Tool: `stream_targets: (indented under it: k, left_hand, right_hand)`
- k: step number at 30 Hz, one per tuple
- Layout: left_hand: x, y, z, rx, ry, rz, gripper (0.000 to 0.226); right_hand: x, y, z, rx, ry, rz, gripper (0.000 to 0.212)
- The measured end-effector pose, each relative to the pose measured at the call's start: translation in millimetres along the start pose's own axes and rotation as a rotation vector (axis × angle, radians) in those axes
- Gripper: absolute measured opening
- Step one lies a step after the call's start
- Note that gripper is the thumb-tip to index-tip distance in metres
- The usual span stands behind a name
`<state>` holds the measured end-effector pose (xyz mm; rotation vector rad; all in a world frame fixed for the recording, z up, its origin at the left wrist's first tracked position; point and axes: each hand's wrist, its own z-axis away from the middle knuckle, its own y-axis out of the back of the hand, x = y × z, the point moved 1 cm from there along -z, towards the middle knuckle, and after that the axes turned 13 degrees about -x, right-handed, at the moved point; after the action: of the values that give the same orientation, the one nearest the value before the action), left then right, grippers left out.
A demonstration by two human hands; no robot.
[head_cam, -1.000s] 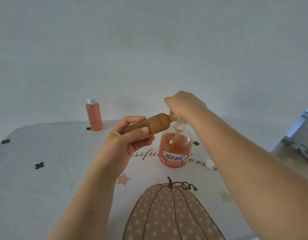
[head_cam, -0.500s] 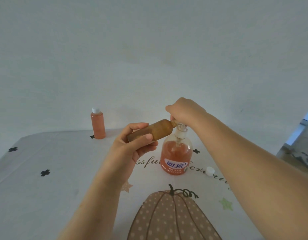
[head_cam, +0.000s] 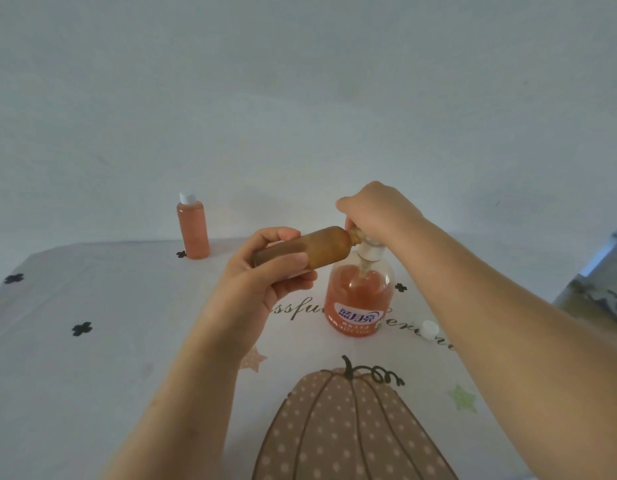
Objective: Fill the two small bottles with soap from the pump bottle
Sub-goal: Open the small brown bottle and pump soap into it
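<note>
Pretty dim, flat light overall with a bluish-grey cast, no hard shadows and no glare. Soft and a bit smeary everywhere, and the wide-angle lens bends the desk [head_cam: 92, 341] edge near the sides.

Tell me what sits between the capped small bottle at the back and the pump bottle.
In the head view, the left hand gripping the second small bottle hangs between the capped bottle and the pump bottle; no other object shows there.

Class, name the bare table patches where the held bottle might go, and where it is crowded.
Free: the stretch of table left of the left hand, in front of the capped small bottle; also the pumpkin print. Crowded: around the pump bottle, with the right hand, held small bottle and loose white cap.
</note>
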<state>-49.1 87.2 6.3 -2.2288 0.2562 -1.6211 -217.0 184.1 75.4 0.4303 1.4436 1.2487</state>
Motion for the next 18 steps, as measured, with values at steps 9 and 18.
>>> stream_targets:
  k: [9,18]
  left_hand:
    - [1.7,-4.4,4.5,-0.068,-0.025,0.055,0.025]
    - [1.3,-4.3,5.3,-0.090,-0.014,0.065,0.027]
  right_hand:
    - [-10.4,15.5,10.9,0.028,-0.015,0.055,0.030]
    - [-12.4,13.0,5.5,0.018,-0.004,0.034,0.028]
